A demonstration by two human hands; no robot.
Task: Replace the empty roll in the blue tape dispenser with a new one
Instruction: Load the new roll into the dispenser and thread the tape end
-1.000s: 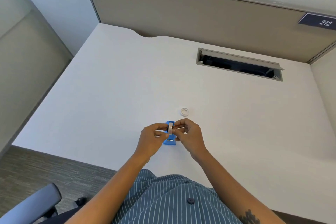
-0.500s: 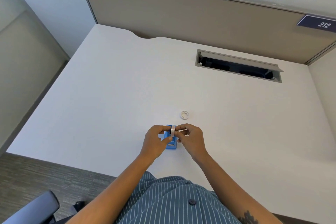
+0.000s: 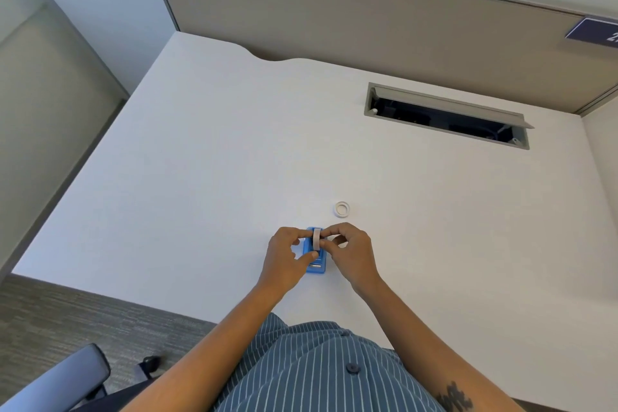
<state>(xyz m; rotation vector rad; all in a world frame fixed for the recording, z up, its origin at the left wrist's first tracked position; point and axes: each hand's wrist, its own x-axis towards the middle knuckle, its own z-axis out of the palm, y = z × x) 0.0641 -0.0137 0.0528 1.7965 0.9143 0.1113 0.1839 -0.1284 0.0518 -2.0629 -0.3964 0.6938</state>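
The blue tape dispenser [image 3: 316,265] lies on the white desk [image 3: 200,177] near its front edge. A pale tape roll [image 3: 316,239] stands on edge over the dispenser's far end, pinched from both sides. My left hand [image 3: 287,256] grips the roll's left side, and its thumb rests on the dispenser. My right hand [image 3: 349,252] holds the roll's right side. A small white empty core ring [image 3: 342,209] lies flat on the desk just beyond my right hand. The dispenser's middle is hidden under my fingers.
An open cable slot [image 3: 448,117] is set in the desk at the back right. A beige partition [image 3: 368,17] runs along the far edge. A chair armrest [image 3: 57,381] shows at the lower left above grey carpet.
The view has shifted slightly, so hands and dispenser sit lower in the frame. Both hands stay pinched on the roll over the dispenser; the roll looks set slightly lower into it.
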